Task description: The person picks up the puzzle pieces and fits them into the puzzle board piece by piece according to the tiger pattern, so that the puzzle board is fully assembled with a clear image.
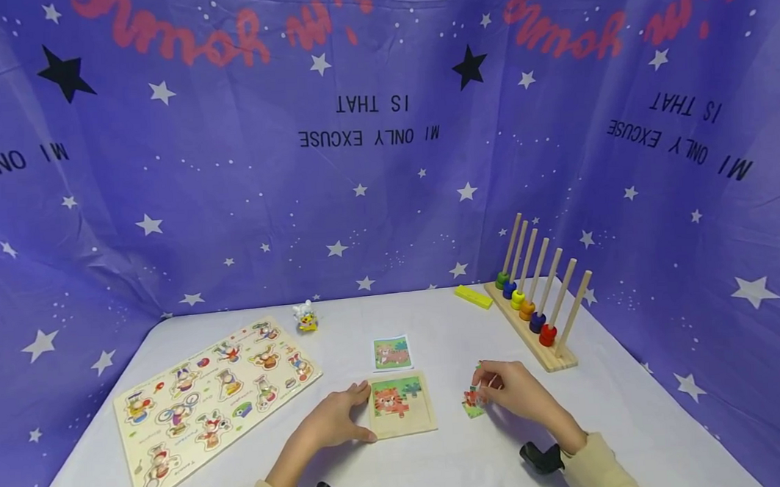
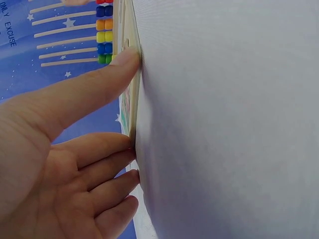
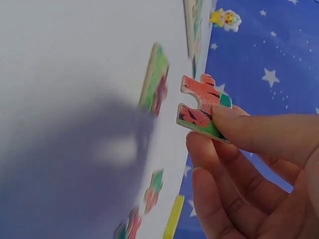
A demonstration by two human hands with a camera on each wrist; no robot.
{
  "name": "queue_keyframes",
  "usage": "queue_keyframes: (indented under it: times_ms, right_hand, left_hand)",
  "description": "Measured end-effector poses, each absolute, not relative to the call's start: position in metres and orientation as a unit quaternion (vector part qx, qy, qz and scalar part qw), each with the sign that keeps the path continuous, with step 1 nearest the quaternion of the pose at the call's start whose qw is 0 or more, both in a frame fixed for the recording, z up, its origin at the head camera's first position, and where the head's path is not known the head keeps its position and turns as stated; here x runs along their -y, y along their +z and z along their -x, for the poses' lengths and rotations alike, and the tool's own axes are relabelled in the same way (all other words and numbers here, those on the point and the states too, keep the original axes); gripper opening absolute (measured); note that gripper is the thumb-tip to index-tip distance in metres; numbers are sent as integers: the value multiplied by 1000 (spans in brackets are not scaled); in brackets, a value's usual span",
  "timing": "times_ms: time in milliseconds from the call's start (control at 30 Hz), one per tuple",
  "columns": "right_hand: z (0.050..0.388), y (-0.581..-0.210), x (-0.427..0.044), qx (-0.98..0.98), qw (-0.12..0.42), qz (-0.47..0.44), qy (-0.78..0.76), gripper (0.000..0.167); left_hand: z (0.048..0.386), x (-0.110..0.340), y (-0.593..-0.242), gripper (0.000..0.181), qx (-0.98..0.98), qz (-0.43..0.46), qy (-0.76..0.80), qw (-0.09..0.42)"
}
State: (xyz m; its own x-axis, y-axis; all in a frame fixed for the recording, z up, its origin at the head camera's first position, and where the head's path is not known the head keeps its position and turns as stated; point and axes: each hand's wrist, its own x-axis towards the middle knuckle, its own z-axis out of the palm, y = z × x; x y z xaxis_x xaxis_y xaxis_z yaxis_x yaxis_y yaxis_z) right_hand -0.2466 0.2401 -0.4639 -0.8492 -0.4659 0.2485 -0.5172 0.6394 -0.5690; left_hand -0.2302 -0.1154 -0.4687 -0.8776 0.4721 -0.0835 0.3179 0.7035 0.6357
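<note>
Pinching a puzzle piece [image 3: 205, 94] between thumb and fingers, right hand [image 1: 517, 393] near loose pieces [image 3: 155, 74], left hand [image 1: 333, 421] with thumb spread from fingers, touching the puzzle board [image 1: 430, 410] at left.

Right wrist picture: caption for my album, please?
The right hand pinches a striped orange jigsaw piece; more pieces lie on the white tabletop.

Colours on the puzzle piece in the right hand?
The puzzle piece: orange-red, black stripes, green patches; best in the right wrist view.
</note>
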Motion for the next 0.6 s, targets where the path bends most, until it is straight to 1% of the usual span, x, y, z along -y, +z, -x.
queue_keyframes:
  times_ms: [133, 400, 600]
  right_hand:
    - [248, -462, -226, 900, 37, -280, 332, 13]
    - [253, -459, -200, 887, -1, -294, 355, 13]
    - [257, -460, -182, 879, 6, -320, 354, 17]
  left_hand:
    - [229, 116, -469, 85, -914, -219, 320, 119]
    - [228, 115, -468, 85, -914, -221, 320, 114]
    - [228, 115, -467, 85, -913, -222, 322, 114]
